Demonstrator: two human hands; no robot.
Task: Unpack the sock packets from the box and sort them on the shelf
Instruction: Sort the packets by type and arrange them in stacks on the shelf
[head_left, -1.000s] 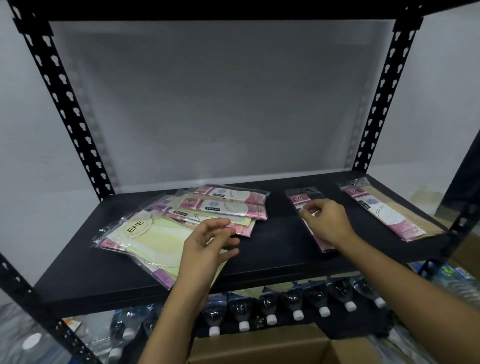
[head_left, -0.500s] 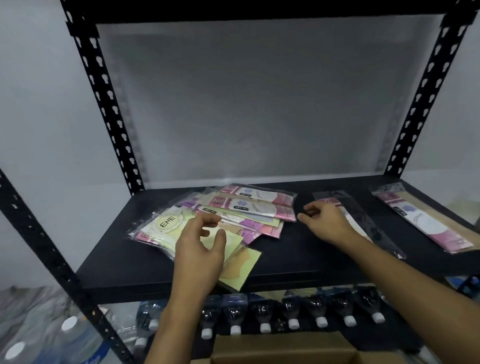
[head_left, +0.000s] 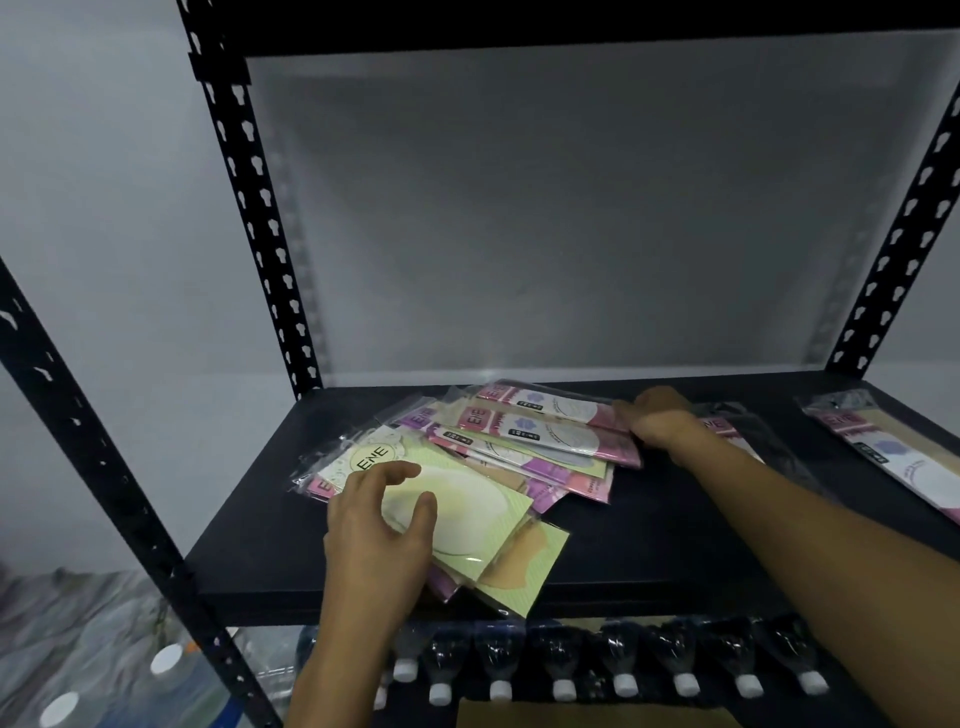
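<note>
packets (head_left: 524, 441) sit under curled left grip (head_left: 379, 540), right grip (head_left: 660, 423) clasps their edge

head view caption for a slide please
Left hand over a green packet, right hand gripping pink packets on a black shelf

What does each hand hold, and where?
Right hand seems to grip the pink packets by their right ends; left hand, open over the green packet, holds nothing.

The right grip (head_left: 657, 423) has shifted left off the dark packet (head_left: 727, 427) to grasp the pink packet pile (head_left: 545, 431).
</note>
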